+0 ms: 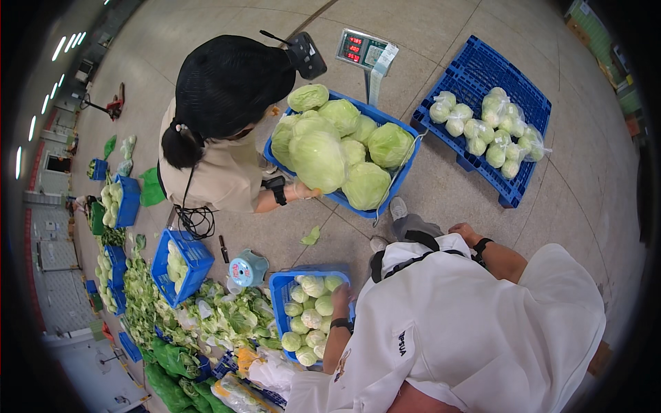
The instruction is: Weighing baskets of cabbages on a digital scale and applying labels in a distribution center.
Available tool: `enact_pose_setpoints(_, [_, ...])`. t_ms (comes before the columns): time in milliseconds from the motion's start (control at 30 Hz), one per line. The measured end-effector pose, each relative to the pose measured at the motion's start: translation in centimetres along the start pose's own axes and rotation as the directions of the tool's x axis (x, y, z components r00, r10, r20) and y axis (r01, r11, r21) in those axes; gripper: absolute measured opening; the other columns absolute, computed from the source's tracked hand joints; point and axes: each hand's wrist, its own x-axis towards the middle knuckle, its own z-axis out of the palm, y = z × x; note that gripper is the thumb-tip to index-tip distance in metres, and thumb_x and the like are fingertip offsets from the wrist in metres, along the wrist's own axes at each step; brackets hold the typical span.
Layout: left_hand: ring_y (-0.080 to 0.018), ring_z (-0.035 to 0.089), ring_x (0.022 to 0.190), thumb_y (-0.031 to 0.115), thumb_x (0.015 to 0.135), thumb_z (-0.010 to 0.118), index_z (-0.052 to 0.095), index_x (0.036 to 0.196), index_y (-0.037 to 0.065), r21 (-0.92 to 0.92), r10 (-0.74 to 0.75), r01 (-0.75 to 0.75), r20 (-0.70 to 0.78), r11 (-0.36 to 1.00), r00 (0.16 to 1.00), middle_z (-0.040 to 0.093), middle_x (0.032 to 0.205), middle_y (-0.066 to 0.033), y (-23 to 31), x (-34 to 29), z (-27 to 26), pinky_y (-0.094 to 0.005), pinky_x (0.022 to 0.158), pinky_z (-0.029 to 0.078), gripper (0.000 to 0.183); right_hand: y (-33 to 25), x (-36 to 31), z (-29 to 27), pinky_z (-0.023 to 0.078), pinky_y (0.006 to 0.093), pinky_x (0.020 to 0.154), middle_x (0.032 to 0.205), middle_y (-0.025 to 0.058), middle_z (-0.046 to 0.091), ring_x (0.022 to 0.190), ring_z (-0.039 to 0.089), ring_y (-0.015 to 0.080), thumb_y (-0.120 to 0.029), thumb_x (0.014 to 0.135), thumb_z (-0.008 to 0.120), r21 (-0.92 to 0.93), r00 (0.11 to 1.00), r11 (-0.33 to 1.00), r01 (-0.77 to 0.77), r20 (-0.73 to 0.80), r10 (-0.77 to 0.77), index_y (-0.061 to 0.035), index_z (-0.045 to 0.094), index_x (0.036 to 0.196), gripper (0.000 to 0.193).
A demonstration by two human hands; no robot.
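My left hand (341,297) reaches down to the right side of a blue crate (277,292) of round, pale green cabbages (310,319). It is against or just above the cabbages at the crate's edge; its fingers are small and partly hidden. My right hand (465,233) is beside my right leg, fingers apart and holding nothing visible. In front of me, a second blue crate (407,168) is heaped with larger, flatter cabbages (368,184). A co-worker in a black cap (227,96) bends over it, one hand (303,191) at a big cabbage (318,162).
A digital scale display (365,49) stands behind the heaped crate. Bagged cabbages (499,131) sit on a blue pallet (475,65) at right. A small stool (248,267), loose leaves (227,316), a crate (180,292) and green sacks (169,385) lie at left.
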Motion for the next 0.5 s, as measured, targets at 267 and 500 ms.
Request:
enact_pose_setpoints(267, [-0.0157, 0.055, 0.069, 0.021, 0.081, 0.057, 0.056, 0.102, -0.001, 0.039, -0.012, 0.013, -0.017, 0.999, 1.0, 0.057, 0.082, -0.0075, 0.17, -0.14, 0.12, -0.0268, 0.053, 0.046, 0.031, -0.41, -0.32, 0.17, 0.049, 0.0304, 0.062, 0.078, 0.0101, 0.065, 0.067, 0.061, 0.0185, -0.022, 0.074, 0.061, 0.009, 1.0, 1.0, -0.016, -0.007, 0.016, -0.0003, 0.067, 0.089, 0.027])
enact_pose_setpoints(500, [-0.0155, 0.055, 0.067, 0.021, 0.081, 0.057, 0.056, 0.101, -0.001, 0.019, 0.011, -0.011, -0.007, 1.0, 1.0, 0.057, 0.081, -0.0076, -0.35, 0.36, -0.1, -0.0268, 0.053, 0.046, 0.03, -0.98, -0.53, 0.06, 0.049, 0.0301, 0.06, 0.079, 0.0096, 0.065, 0.065, 0.06, 0.0175, -0.02, 0.075, 0.06, 0.02, 1.0, 1.0, -0.004, 0.013, 0.003, 0.0, 0.066, 0.089, 0.026])
